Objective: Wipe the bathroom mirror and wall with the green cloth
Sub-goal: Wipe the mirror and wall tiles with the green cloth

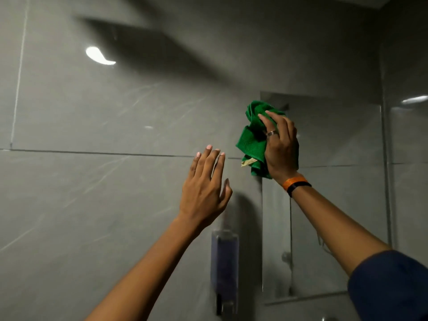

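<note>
Up high, the right hand (281,150) grips the green cloth (254,137) in a bunched wad, its fingers (269,120) curled over the top of the fabric and pressed close together, so the cloth bulges out to the left of them and hangs a little below the palm. A ring (272,133) sits on one of those fingers, and an orange band (294,181) with a dark band just beside it circles the wrist. The cloth lies against the upper left corner of the mirror (324,193), overlapping the mirror's left edge where it meets the grey tiled wall (92,181); whether the fabric truly presses the glass cannot be told.

The left hand (205,191) is raised lower and to the left of the cloth, holding nothing. Its fingers (208,158) point upward, loosely spread with the thumb apart, and their tips reach the horizontal grout line of the wall; contact with the tile cannot be judged.

Below the left hand's fingers, a blurred soap dispenser (224,265) with a bluish body hangs on the wall, just beside the mirror's left edge. A dark blue sleeve (391,286) covers the right upper arm at the lower right. A bright light reflection (99,56) shows on the tile well above and left of both hands.
</note>
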Demonstrator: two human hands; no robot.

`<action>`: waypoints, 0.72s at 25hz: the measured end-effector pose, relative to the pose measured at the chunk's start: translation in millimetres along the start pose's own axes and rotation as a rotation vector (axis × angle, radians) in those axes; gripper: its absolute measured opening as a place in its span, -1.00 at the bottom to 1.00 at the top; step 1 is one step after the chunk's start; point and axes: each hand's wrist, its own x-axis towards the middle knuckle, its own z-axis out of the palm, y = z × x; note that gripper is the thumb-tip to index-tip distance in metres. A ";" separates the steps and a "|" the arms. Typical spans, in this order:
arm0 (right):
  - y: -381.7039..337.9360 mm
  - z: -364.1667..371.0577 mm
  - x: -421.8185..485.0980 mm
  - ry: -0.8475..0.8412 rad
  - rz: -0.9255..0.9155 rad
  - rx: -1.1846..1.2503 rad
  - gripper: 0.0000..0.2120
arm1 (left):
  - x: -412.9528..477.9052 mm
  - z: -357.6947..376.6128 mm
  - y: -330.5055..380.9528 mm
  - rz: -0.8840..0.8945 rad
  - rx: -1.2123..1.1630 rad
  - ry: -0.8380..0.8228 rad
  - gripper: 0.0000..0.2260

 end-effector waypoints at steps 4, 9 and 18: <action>52.1 40.2 54.1 -0.317 -0.047 -0.046 -0.54 | 25.5 32.4 2.2 0.032 0.101 0.019 -0.48; 47.6 59.3 57.4 -0.317 0.078 0.100 -0.54 | 44.4 60.9 -3.8 0.075 0.187 -0.032 -0.43; 65.6 80.4 42.2 -0.333 -0.033 -0.042 -0.40 | 106.4 94.7 11.4 0.110 0.083 0.104 -0.43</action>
